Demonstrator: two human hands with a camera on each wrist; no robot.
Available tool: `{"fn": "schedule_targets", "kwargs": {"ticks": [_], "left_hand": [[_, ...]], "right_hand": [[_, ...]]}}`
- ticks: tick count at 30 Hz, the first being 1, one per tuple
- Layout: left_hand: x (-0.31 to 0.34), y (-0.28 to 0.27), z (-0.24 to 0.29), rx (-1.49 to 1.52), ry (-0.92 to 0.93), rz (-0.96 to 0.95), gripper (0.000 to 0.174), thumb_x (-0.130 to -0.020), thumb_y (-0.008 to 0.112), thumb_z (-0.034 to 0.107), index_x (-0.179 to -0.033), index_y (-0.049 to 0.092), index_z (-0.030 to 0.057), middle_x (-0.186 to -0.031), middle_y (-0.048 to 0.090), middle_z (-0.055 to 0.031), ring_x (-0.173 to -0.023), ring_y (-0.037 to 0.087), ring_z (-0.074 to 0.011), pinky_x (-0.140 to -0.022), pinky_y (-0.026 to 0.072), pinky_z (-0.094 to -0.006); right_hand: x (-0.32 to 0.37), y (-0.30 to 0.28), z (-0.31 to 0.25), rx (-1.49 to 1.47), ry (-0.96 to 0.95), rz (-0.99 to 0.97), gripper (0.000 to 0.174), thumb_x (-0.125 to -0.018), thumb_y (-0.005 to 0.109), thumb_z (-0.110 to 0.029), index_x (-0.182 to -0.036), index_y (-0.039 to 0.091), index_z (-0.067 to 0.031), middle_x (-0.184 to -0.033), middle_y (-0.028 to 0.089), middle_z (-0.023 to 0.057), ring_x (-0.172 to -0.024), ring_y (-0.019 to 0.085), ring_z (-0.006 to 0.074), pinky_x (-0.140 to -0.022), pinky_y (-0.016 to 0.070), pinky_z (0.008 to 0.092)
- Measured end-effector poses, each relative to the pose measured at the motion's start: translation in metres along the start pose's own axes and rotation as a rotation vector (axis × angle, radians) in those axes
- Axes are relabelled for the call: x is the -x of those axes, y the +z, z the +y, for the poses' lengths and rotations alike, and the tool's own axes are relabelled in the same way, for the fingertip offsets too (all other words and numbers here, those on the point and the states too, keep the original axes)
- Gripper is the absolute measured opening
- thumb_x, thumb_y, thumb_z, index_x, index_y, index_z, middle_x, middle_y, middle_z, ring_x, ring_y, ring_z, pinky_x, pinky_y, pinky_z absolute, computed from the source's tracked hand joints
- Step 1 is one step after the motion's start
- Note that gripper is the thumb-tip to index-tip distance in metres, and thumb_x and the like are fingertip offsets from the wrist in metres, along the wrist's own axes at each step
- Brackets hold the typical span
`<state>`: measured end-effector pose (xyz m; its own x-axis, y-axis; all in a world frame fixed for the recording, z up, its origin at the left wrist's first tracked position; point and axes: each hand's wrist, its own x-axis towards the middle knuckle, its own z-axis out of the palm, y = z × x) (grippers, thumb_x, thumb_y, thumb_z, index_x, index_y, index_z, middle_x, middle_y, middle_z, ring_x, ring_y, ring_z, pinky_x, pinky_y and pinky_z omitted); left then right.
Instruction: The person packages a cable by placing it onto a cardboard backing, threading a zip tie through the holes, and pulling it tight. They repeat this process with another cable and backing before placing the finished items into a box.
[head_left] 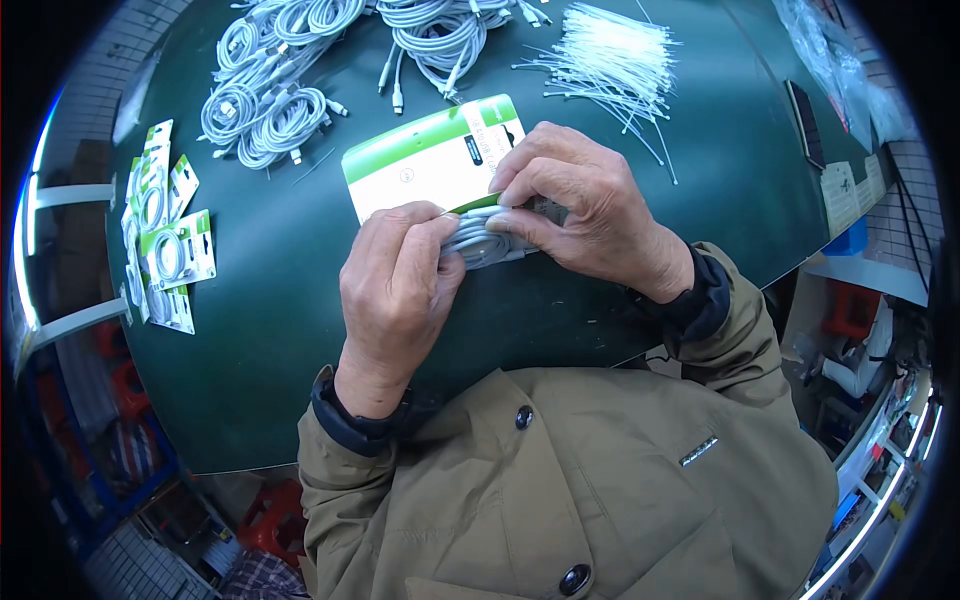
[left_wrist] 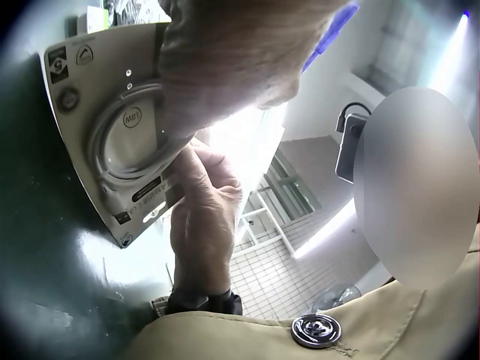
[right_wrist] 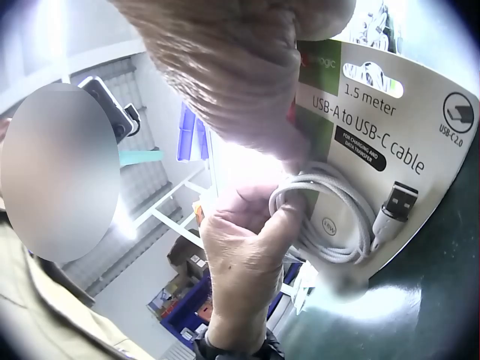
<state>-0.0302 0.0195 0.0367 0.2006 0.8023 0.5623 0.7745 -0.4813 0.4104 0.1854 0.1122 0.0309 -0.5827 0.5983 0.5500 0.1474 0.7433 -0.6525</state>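
Grips the coiled cable [head_left: 478,245] from both sides, above the table [head_left: 270,370], between the fingertips of the two hands. With the left hand [head_left: 398,275], bent-fingered and almost closed, pinches the coil's left end, thumb low and index finger higher. With the right hand [head_left: 600,205], also bent-fingered and almost closed, pinches the coil's upper right part, with thumb on the loops and fingertips at a narrow green edge [head_left: 487,201] just behind. Cannot tell how far the hidden fingertips reach behind the loops. Lies just in front of a green-and-white card [head_left: 420,165], near its lower edge. In the right wrist view, shows against a printed card [right_wrist: 442,157] reading "1.5 meter USB-A to USB-C cable". Beyond, includes cable bundles [head_left: 285,125] and zip ties [head_left: 620,60]; toward the left edge, packaged cables [head_left: 170,255]; toward the right, a phone [head_left: 804,125].
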Motion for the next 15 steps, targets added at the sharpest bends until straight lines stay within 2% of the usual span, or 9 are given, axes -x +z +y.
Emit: {"fn": "schedule_targets", "kwargs": {"ticks": [8, 11, 15], "left_hand": [[0.0060, 0.0057, -0.0017, -0.023, 0.046, 0.039, 0.033, -0.071, 0.080, -0.008, -0.101, 0.068, 0.0005, -0.099, 0.072, -0.0146, -0.085, 0.071, -0.0310, -0.071, 0.0587, -0.0387], [0.0069, 0.0046, -0.0014, -0.008, 0.053, 0.033, 0.033, -0.071, 0.081, -0.008, -0.100, 0.068, 0.0002, -0.099, 0.071, -0.0146, -0.084, 0.071, -0.0308, -0.070, 0.0580, -0.0384], [0.0058, 0.0021, 0.0003, 0.020, 0.057, 0.028, 0.033, -0.070, 0.082, -0.008, -0.100, 0.070, -0.0005, -0.099, 0.071, -0.0149, -0.085, 0.071, -0.0308, -0.071, 0.0581, -0.0385]], "right_hand": [[-0.0011, 0.0006, -0.0008, -0.012, -0.035, -0.012, 0.024, -0.072, 0.084, -0.002, -0.078, 0.061, -0.0078, -0.094, 0.069, 0.0042, -0.088, 0.068, 0.0260, -0.076, 0.0556, 0.0384], [0.0002, -0.0015, 0.0005, -0.003, -0.050, -0.055, 0.026, -0.070, 0.085, 0.004, -0.083, 0.065, -0.0059, -0.096, 0.071, 0.0064, -0.090, 0.068, 0.0246, -0.074, 0.0543, 0.0360], [0.0003, -0.0010, -0.0001, -0.011, -0.037, -0.067, 0.025, -0.069, 0.082, 0.006, -0.081, 0.062, -0.0055, -0.096, 0.071, 0.0071, -0.091, 0.068, 0.0253, -0.074, 0.0548, 0.0364]]}}
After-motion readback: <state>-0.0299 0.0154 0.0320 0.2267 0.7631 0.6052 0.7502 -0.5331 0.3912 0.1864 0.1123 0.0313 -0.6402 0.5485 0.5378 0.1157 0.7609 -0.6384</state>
